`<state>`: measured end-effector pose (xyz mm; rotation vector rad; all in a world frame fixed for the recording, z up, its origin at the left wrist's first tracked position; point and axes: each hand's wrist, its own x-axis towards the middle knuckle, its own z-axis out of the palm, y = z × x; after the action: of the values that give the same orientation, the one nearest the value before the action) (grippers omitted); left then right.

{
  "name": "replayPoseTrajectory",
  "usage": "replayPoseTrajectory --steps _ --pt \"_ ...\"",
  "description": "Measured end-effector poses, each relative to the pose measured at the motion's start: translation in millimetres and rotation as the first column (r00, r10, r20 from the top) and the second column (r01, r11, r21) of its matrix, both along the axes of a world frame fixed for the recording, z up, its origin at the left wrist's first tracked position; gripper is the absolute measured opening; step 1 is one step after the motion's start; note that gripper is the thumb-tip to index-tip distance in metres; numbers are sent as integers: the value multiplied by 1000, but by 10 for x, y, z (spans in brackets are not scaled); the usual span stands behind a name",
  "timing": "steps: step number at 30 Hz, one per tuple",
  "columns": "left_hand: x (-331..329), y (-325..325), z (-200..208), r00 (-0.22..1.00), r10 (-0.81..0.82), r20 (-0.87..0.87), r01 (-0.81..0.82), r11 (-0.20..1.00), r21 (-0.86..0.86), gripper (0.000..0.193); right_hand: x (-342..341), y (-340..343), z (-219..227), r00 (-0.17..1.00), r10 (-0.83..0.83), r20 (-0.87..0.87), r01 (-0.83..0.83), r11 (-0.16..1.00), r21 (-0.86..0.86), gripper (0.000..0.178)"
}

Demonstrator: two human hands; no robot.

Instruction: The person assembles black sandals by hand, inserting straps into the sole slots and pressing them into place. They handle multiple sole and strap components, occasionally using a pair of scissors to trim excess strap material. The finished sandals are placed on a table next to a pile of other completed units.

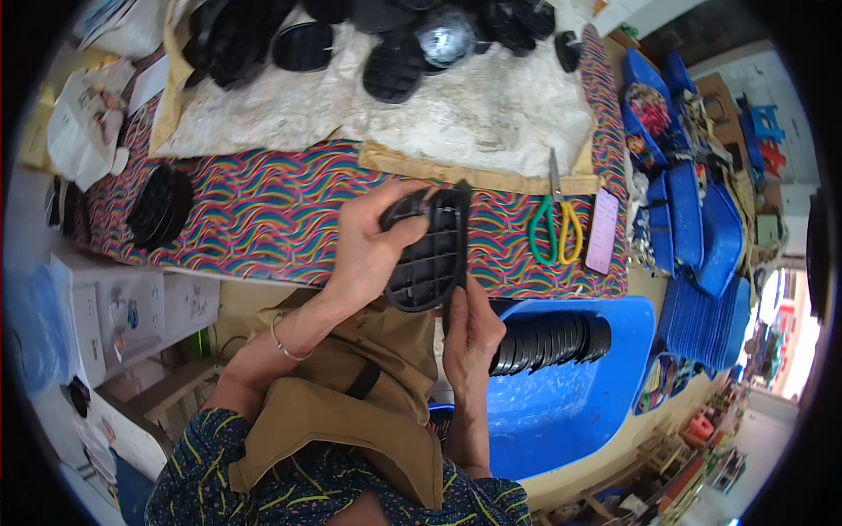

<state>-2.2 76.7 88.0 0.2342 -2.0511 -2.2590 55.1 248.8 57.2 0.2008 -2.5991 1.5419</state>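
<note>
A black rounded piece with a grid of ribs inside a raised rim is held upright over the table's front edge. My left hand grips its upper left side, thumb on the gridded face. At its lower right rim, my right hand is closed with thumb and fingers pinched. A dark narrow part shows between those fingers; whether it belongs to the piece cannot be made out. Scissors with one green and one yellow handle lie to the right, beside a pink flat rectangular object.
A white sheet covers the far table, bearing a heap of black pieces. Another black stack stands left on the patterned tablecloth. At right below the table, a blue tub holds a row of black pieces.
</note>
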Motion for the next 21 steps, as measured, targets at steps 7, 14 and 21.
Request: replayPoseTrajectory --steps 7,14,21 --pt "79 189 -147 962 208 -178 -193 976 98 33 -308 -103 223 944 37 327 91 926 -365 25" --pt "-51 -358 -215 951 -275 -143 296 942 157 46 -582 142 107 979 163 -123 -175 980 -98 42" --pt "-177 -743 -196 894 -443 -59 407 753 517 60 -732 108 -34 772 476 -420 -361 873 326 55"
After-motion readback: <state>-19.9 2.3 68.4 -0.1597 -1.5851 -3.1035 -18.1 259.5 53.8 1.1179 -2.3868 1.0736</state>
